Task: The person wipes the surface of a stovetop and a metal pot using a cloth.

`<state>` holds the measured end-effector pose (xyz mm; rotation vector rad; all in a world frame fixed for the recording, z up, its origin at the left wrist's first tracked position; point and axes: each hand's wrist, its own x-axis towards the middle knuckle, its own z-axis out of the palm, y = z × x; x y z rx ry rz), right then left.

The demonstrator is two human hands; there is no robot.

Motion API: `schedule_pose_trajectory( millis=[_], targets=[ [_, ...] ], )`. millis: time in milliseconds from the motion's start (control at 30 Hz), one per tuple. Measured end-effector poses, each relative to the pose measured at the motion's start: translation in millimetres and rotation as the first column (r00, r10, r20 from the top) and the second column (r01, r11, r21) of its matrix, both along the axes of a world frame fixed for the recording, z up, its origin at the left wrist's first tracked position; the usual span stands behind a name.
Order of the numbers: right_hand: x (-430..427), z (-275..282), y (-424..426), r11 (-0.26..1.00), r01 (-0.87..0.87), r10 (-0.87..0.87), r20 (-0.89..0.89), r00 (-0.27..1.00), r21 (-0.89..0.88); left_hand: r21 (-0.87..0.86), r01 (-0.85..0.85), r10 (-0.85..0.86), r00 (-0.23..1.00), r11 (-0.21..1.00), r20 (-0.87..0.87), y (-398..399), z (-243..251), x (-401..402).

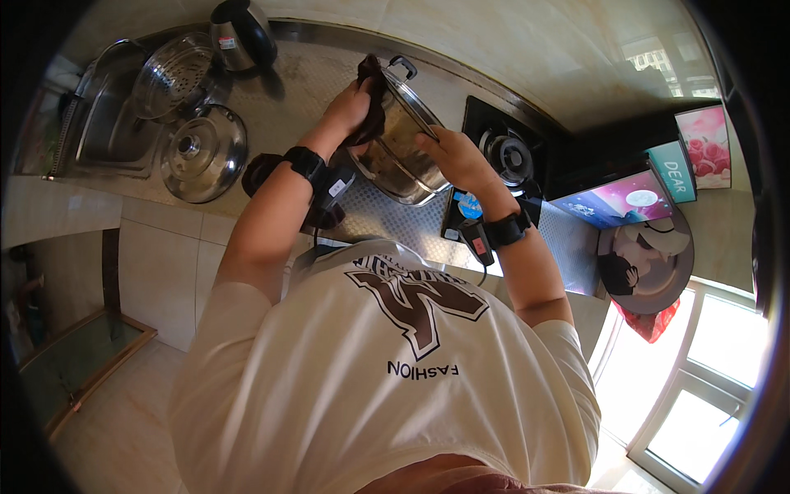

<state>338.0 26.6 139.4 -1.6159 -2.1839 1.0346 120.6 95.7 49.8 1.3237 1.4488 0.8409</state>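
A large stainless steel pot (404, 154) is held tilted above the counter, its rim towards the upper right and a black handle (403, 66) at its far end. My left hand (352, 110) presses a dark brown cloth (373, 114) against the pot's left side. At the near part of the rim, my right hand (458, 159) grips the pot, thumb over the edge; its other fingers are partly hidden. Both wrists wear black bands with small devices. A domed steel lid (210, 167) lies to the left on the counter, beside a perforated steel steamer basket (173, 86).
A sink (117, 142) lies at far left, and an electric kettle (244, 40) stands by the wall. Right of the pot is a black gas stove (509, 154). Decorated panels (623, 197) and a round printed plate (648, 265) are further right, above a window (691, 395).
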Motion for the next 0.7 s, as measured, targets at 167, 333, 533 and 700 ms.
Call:
schedule_pose_trajectory(
  millis=[167,333,533,700],
  targets=[
    [16.0,-12.3,20.2,0.996,0.083,-0.083,-0.003,0.997,-0.045,0.698,0.144,0.305,0.825,0.701,-0.477,-58.9,27.1,45.1],
    [33.9,-25.7,25.3,0.992,0.124,-0.127,-0.248,0.960,-0.029,0.671,0.407,0.103,0.805,0.620,-0.584,-83.5,42.4,53.7],
    [28.8,-4.3,19.2,0.980,0.197,-0.200,-0.082,0.976,-0.039,0.093,0.219,-0.193,0.954,0.971,-0.229,6.8,59.7,31.8],
    [34.8,-12.7,30.6,0.968,0.248,-0.251,-0.106,0.962,-0.040,0.111,0.235,-0.157,0.870,0.966,-0.468,8.7,62.5,45.8]
  ],
)
